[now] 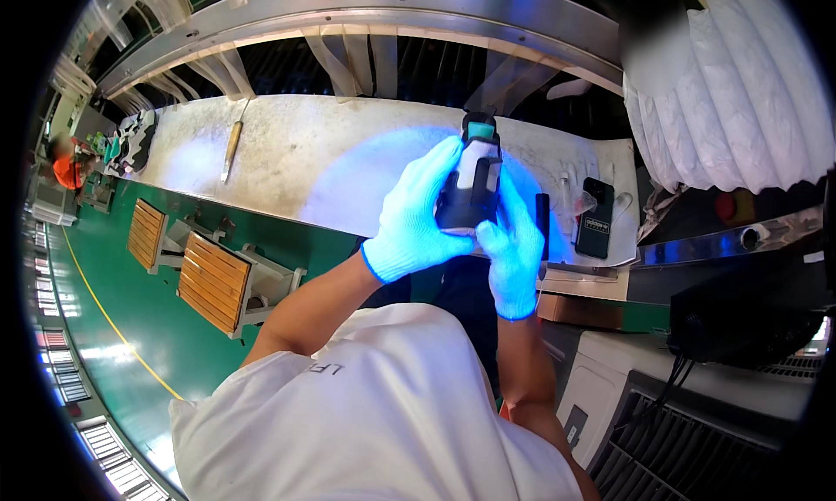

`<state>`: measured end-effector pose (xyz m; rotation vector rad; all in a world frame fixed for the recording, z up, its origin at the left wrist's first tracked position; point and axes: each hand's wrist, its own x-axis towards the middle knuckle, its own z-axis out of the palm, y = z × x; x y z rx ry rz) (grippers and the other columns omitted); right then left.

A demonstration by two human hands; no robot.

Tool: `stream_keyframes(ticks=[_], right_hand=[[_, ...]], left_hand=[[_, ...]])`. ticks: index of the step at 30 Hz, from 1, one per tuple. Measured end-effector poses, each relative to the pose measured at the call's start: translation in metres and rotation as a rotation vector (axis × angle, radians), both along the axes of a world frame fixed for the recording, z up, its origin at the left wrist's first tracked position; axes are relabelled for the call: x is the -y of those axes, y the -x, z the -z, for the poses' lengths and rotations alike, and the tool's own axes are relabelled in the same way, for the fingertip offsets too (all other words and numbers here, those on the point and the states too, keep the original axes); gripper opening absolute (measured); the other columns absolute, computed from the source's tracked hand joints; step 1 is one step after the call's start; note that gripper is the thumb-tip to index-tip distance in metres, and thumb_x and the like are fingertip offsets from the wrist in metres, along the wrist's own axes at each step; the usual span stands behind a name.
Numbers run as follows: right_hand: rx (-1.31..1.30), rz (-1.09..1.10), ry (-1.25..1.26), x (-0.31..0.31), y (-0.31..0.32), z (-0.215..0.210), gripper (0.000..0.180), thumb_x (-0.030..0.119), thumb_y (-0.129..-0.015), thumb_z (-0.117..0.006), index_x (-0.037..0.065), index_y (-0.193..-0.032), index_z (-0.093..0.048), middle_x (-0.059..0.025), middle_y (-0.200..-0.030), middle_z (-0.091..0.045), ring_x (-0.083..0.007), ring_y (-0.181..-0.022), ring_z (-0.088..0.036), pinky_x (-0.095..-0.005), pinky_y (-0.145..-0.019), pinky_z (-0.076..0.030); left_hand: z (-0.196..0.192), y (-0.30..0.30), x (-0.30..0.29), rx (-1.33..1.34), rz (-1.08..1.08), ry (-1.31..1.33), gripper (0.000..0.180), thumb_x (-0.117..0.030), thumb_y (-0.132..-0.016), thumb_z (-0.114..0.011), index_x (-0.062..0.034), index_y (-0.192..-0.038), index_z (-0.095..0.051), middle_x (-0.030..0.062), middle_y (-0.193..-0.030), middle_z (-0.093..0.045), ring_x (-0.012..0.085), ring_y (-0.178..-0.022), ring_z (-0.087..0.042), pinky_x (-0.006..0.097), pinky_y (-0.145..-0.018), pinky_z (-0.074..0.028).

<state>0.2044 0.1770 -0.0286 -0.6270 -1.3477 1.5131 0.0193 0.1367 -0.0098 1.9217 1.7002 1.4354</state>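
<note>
In front of my chest I hold a dark shoe (468,187) with a grey-white panel and a patch of teal near its far end. My left hand (416,213) is closed round its left side, in a knitted glove glowing bright blue-white. My right hand (515,248), gloved the same way, grips its right side and near end. The shoe is above the pale worktable (287,152), where bluish light falls. To the right of my right hand lie a black phone (596,219) and a slim black stick-like item (542,225).
A wooden-handled tool (232,148) lies left on the table. Several shoes (135,144) are heaped at its far left end. Behind runs a metal rail (348,4) with hanging clear strips. Slatted wooden seats (212,279) stand on the green floor. A white ribbed duct (731,91) hangs right.
</note>
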Motion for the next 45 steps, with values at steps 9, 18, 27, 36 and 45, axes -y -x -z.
stream_keyframes(ticks=[9, 18, 27, 36, 45], right_hand=[[0.099, -0.051, -0.043, -0.021, 0.012, -0.017, 0.091, 0.022, -0.100, -0.085, -0.009, -0.172, -0.038, -0.0228, -0.160, -0.061, -0.0310, -0.144, -0.064, -0.0441, -0.124, -0.051], [0.039, -0.059, -0.042, -0.008, 0.008, -0.007, 0.098, 0.022, -0.094, -0.090, -0.009, -0.172, -0.038, -0.0219, -0.162, -0.059, -0.0315, -0.145, -0.062, -0.0444, -0.125, -0.050], [0.026, 0.027, 0.019, 0.030, -0.047, 0.006, 0.129, 0.063, -0.083, -0.098, -0.014, -0.169, -0.040, -0.0201, -0.158, -0.062, -0.0265, -0.140, -0.063, -0.0411, -0.120, -0.051], [-0.125, -0.139, 0.318, 0.035, -0.112, 0.064, 0.130, 0.058, -0.072, -0.105, -0.008, -0.167, -0.044, -0.0186, -0.164, -0.058, -0.0327, -0.149, -0.060, -0.0479, -0.127, -0.049], [-0.168, -0.175, 0.453, 0.038, -0.132, 0.094, 0.117, 0.042, -0.072, -0.107, -0.010, -0.161, -0.051, -0.0230, -0.157, -0.064, -0.0360, -0.141, -0.066, -0.0474, -0.122, -0.054]], left_hand=[[-0.018, 0.012, -0.017, 0.151, 0.055, 0.146, 0.113, -0.036, -0.072, -0.105, -0.0084, -0.167, -0.049, 0.0217, -0.159, -0.061, 0.0417, -0.143, -0.064, 0.050, -0.116, -0.058], [-0.009, 0.006, -0.001, 0.204, 0.057, 0.090, 0.111, -0.030, -0.072, -0.104, -0.0080, -0.166, -0.050, 0.0217, -0.156, -0.063, 0.0426, -0.138, -0.066, 0.049, -0.114, -0.058], [-0.010, -0.032, 0.037, -0.040, 0.024, -0.140, 0.099, -0.027, -0.068, -0.102, -0.0030, -0.156, -0.062, 0.0228, -0.153, -0.066, 0.0435, -0.124, -0.071, 0.050, -0.106, -0.061], [0.031, -0.059, 0.055, -0.109, 0.122, -0.201, 0.093, -0.018, -0.065, -0.098, -0.0028, -0.151, -0.067, 0.0221, -0.156, -0.067, 0.0424, -0.119, -0.073, 0.049, -0.100, -0.063], [0.048, -0.069, 0.057, -0.164, 0.147, -0.298, 0.079, -0.016, -0.066, -0.093, -0.0035, -0.142, -0.075, 0.0209, -0.149, -0.071, 0.0397, -0.111, -0.076, 0.049, -0.095, -0.063]])
